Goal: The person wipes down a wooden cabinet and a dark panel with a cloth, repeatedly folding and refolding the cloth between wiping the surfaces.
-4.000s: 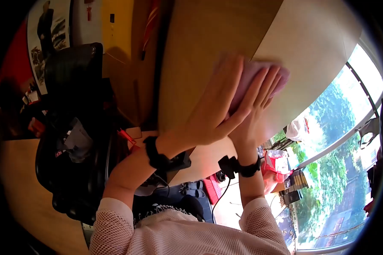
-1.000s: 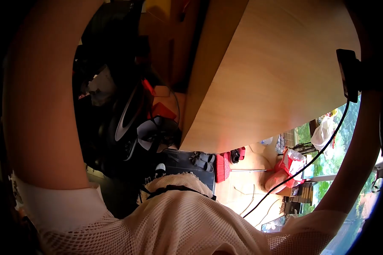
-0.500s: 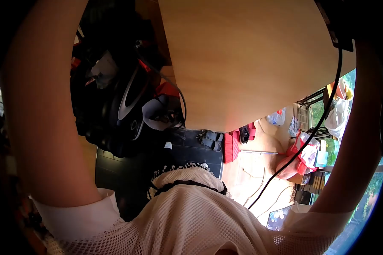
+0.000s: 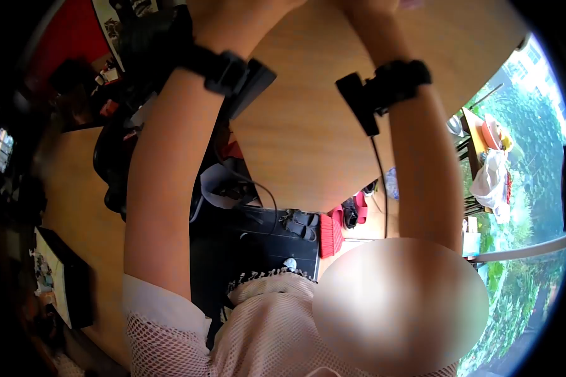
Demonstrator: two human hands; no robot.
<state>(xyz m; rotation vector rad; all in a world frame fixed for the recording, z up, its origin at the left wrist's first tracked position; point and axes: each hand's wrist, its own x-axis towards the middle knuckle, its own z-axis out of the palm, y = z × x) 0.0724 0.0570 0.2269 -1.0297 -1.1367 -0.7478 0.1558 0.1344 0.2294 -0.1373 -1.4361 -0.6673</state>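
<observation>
Both my arms reach up over a large light-wood surface [image 4: 308,151]. My left hand [image 4: 277,5] is at the top edge, mostly cut off, with its fingers out of frame. My right hand [image 4: 371,6] sits close by on the right, also cut off; a small pinkish bit shows beside it, too blurred to name. Whether either hand holds anything is hidden. Around my left wrist is a black strap with a block-shaped device [image 4: 251,85]. A similar black device [image 4: 358,100] is strapped to my right wrist, and a black cable [image 4: 380,182] hangs from it.
Below the wood surface are a red broom head [image 4: 331,235], grey sandals [image 4: 300,224] and pink shoes [image 4: 360,207]. A whitish bin [image 4: 217,186] stands left of them. At right, a small table [image 4: 475,135] carries bowls and a white bag [image 4: 490,182] beside a window.
My forearms have swung inward and lower in view, bringing the wrist devices and parts of both hands into frame. The view has shifted, showing more window at right. A blurred oval now covers the lower right.
</observation>
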